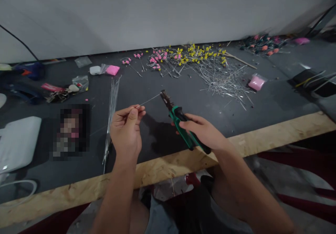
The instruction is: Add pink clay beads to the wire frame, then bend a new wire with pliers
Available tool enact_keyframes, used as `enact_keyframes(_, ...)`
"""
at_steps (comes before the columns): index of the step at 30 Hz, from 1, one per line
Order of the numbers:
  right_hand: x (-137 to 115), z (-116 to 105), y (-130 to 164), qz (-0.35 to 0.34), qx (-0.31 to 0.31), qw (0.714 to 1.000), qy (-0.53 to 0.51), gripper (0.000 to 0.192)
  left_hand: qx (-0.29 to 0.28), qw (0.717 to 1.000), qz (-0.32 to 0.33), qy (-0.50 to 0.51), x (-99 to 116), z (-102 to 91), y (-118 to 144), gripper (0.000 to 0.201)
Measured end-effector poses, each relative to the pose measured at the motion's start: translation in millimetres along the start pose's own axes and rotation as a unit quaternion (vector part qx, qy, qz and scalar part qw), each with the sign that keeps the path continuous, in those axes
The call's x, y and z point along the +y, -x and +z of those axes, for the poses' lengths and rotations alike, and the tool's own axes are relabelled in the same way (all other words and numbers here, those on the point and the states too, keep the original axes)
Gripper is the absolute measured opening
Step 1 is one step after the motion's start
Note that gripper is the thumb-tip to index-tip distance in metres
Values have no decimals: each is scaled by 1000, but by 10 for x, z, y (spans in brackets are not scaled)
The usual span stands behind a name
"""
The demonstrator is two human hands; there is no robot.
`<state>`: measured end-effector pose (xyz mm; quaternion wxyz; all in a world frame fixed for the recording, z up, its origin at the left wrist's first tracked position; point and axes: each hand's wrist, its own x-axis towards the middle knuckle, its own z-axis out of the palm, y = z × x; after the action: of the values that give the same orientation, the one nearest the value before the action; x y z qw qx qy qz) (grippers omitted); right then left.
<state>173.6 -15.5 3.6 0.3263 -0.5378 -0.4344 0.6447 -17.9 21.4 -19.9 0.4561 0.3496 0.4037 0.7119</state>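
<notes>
Wire (148,101) runs thin and straight above the dark table (157,136), pinched at its near end by the left hand (126,130), fingers closed on it. Its far end meets the nose of the pliers (181,120), gripped around the green handles by the right hand (203,132). Loose wires (223,78) lie beyond.

Pixelated patch (70,131) hiding something on the table, white object (18,143) cut off at left edge

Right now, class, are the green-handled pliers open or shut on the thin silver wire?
Shut: the green-handled pliers in the right hand have their tip closed at the end of the thin silver wire.
</notes>
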Motion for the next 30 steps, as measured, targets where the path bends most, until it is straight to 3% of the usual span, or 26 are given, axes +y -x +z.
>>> enact_keyframes(3, -15, -169, -19, -23, 98, 991, 92, 24, -2, 1000, -18, 8, 25, -15, 6, 5)
enact_keyframes(6, 2, -317, -44, -69, 167, 950, 255, 20, -26, 999, -40, 17, 41, -10, 50, 6)
enact_keyframes(11, 123, -421, -94, -107, 121, 921, 355, 10, -46, 996, -72, 18, 61, 7, 123, 8)
enact_keyframes(13, 148, -405, -84, -116, 134, 920, 350, 17, -52, 995, -82, 21, 63, 17, 152, 8)
enact_keyframes(16, 116, -307, -35, -128, 146, 950, 244, 30, -73, 992, -98, 31, 57, 42, 205, 9)
enact_keyframes(19, 45, -144, 0, -104, 71, 992, -21, 30, -101, 987, -120, 30, 60, 69, 259, 8)
enact_keyframes(22, 0, -10, -13, -77, 19, 975, -206, 18, -152, 975, -157, 32, 98, 76, 293, 8)
enact_keyframes(25, -1, 38, -53, -56, -23, 961, -271, 13, -232, 946, -217, 53, 165, 59, 307, 8)
enact_keyframes(30, 40, 44, -97, -16, -144, 951, -274, 14, -333, 890, -300, 79, 239, 38, 316, 6)
